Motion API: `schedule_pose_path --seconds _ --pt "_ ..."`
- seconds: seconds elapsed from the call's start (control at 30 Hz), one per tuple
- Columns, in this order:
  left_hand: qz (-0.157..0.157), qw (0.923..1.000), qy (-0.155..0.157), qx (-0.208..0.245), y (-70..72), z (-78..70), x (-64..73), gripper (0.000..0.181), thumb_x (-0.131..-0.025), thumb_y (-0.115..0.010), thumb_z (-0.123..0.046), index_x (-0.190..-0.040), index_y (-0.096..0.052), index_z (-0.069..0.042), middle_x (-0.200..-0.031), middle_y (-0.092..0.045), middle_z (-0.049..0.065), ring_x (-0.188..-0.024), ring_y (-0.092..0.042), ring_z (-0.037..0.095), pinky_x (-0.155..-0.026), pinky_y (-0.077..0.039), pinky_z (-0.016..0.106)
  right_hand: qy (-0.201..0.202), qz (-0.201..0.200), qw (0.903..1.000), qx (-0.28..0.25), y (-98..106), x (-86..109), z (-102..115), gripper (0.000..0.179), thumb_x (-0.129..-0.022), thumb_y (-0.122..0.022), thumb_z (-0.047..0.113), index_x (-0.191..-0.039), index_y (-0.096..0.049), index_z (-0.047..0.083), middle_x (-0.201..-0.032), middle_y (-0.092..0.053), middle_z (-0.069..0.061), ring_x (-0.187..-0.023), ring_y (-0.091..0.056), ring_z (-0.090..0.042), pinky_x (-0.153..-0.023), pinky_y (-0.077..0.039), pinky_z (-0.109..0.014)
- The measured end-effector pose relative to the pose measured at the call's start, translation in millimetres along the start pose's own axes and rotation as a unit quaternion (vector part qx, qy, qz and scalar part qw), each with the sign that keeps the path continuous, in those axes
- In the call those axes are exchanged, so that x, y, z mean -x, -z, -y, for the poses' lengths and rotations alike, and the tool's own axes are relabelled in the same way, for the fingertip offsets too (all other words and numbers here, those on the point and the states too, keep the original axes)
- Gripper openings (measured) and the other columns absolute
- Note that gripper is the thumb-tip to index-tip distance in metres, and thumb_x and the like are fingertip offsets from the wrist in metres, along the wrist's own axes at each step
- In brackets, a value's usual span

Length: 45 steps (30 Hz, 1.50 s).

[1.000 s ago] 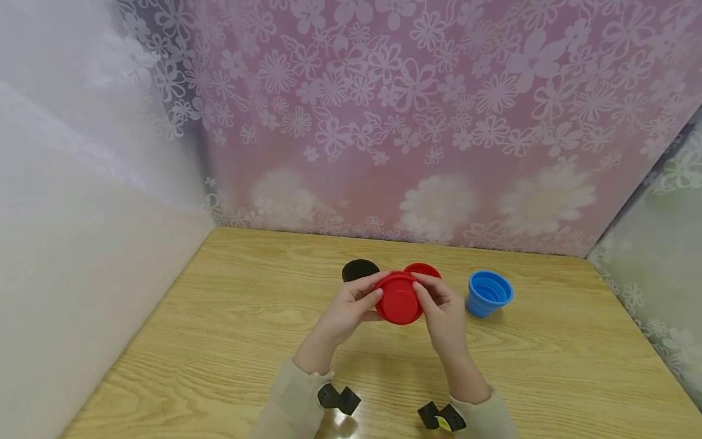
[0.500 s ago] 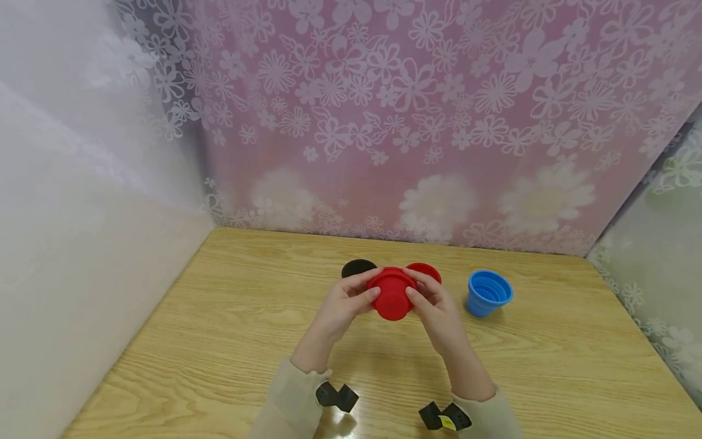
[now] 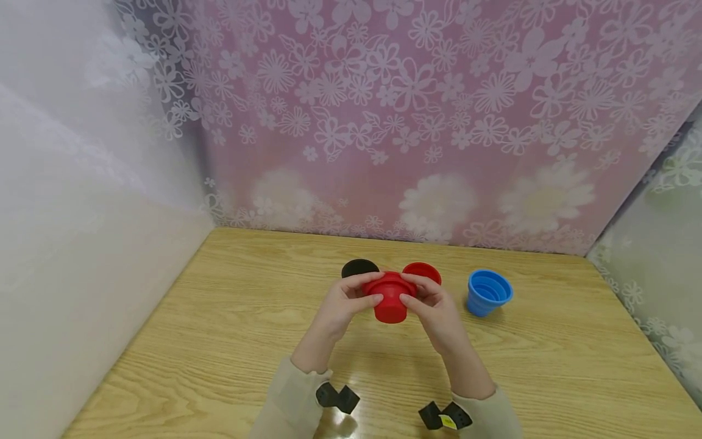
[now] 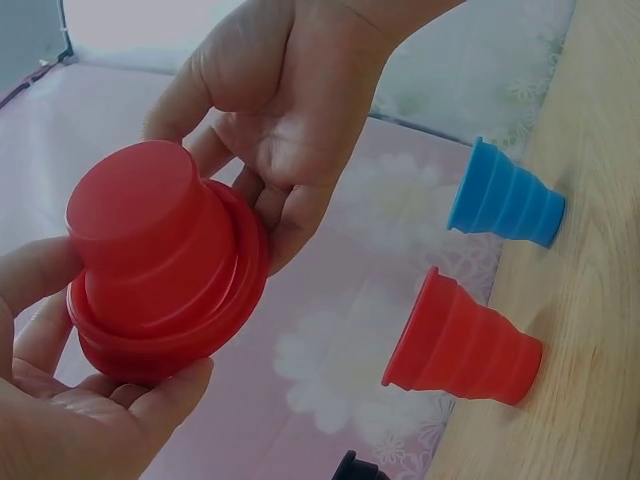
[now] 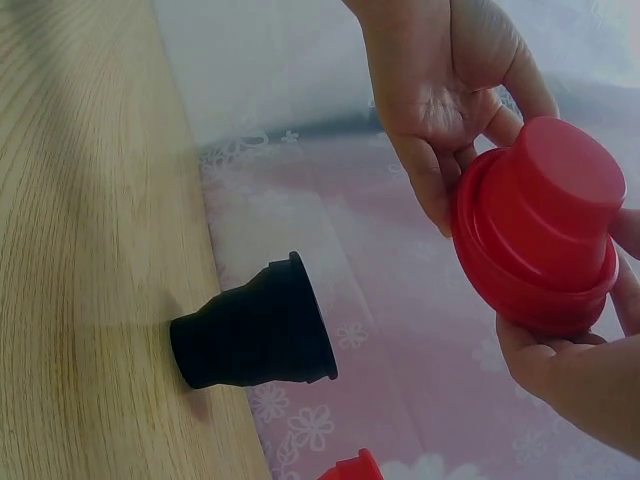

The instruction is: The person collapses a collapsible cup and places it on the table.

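A red collapsible cup [image 3: 390, 308], partly extended in steps, is held in the air above the table. My left hand [image 3: 336, 310] pinches its left side, with the thumb on the lower wall and fingers near the rim. On the opposite side my right hand [image 3: 441, 314] grips it the same way. The left wrist view shows the held cup's smooth base [image 4: 135, 195] and a folded ring around its wide end. Beyond the hands stand a black collapsible cup [image 5: 255, 330] and a second red cup [image 4: 465, 345], both fully extended. The held cup's inside is hidden.
To the right of the hands a blue collapsible cup [image 3: 488, 294] stands upright on the wooden table [image 3: 230, 329]. A pink floral curtain [image 3: 351, 122] rises behind the table, with pale sheets [image 3: 99, 244] at the sides.
The held red cup has shifted slightly left and its base has tilted downward, so more of its side wall shows. Its narrow part stands out further. Both hands keep their hold.
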State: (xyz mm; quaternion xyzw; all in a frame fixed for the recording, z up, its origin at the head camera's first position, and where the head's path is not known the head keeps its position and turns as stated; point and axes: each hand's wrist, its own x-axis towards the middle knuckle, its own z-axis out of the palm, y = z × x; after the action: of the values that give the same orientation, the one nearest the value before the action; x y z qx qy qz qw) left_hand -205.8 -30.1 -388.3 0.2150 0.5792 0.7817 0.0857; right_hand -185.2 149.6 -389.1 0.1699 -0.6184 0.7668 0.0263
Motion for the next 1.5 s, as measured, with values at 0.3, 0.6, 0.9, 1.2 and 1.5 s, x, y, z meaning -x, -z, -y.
schedule_pose_path --seconds 0.3,0.6,0.9,1.2,1.5 --pt "-0.010 0.9999 -0.013 -0.006 -2.7 2.5 -0.3 0.036 -0.080 -0.058 0.009 -0.115 -0.051 0.013 -0.106 -0.057 0.010 -0.088 -0.055 0.019 -0.075 -0.049 0.028 0.003 -0.017 0.9997 0.015 -1 0.2 -2 0.033 -0.083 -0.055 -0.006 -0.106 -0.062 0.017 -0.102 -0.055 -0.004 -0.089 -0.056 -0.018 -0.073 -0.050 -0.030" --pt "-0.017 0.9995 -0.015 -0.022 -4.0 5.9 -1.8 0.035 -0.080 -0.056 0.010 -0.115 -0.052 0.012 -0.107 -0.056 0.018 -0.086 -0.057 0.019 -0.075 -0.050 0.032 0.007 -0.030 0.9994 0.017 -2 -0.3 -4 0.034 -0.082 -0.055 -0.008 -0.102 -0.062 0.018 -0.097 -0.057 -0.003 -0.083 -0.057 -0.017 -0.070 -0.051 -0.028" --pt "-0.012 0.9980 -0.037 -0.051 -5.9 5.6 -1.8 0.035 -0.082 -0.057 0.005 -0.116 -0.052 0.010 -0.108 -0.054 0.023 -0.086 -0.058 0.019 -0.074 -0.050 0.033 0.022 -0.044 0.9977 0.046 -2 -0.4 -2 0.027 -0.082 -0.056 -0.006 -0.106 -0.061 0.006 -0.093 -0.059 -0.003 -0.079 -0.058 -0.015 -0.068 -0.051 -0.027" --pt "-0.032 0.9903 -0.083 -0.106 -7.6 9.3 -2.9 0.032 -0.083 -0.058 -0.001 -0.114 -0.056 0.006 -0.102 -0.055 0.020 -0.082 -0.058 0.019 -0.071 -0.051 0.029 0.043 -0.065 0.9933 0.086 -3 -0.2 0 0.032 -0.083 -0.056 -0.005 -0.113 -0.049 -0.013 -0.096 -0.061 0.001 -0.080 -0.059 -0.014 -0.068 -0.051 -0.027" --pt "-0.062 0.9761 -0.127 -0.165 -21.3 -9.8 4.1 0.028 -0.083 -0.056 0.005 -0.110 -0.056 0.012 -0.100 -0.056 0.024 -0.082 -0.059 0.032 -0.068 -0.051 0.027 0.035 -0.104 0.9829 0.148 -6 -0.3 0 0.037 -0.082 -0.060 0.001 -0.118 -0.050 -0.006 -0.104 -0.058 -0.020 -0.081 -0.061 -0.014 -0.067 -0.051 -0.027"
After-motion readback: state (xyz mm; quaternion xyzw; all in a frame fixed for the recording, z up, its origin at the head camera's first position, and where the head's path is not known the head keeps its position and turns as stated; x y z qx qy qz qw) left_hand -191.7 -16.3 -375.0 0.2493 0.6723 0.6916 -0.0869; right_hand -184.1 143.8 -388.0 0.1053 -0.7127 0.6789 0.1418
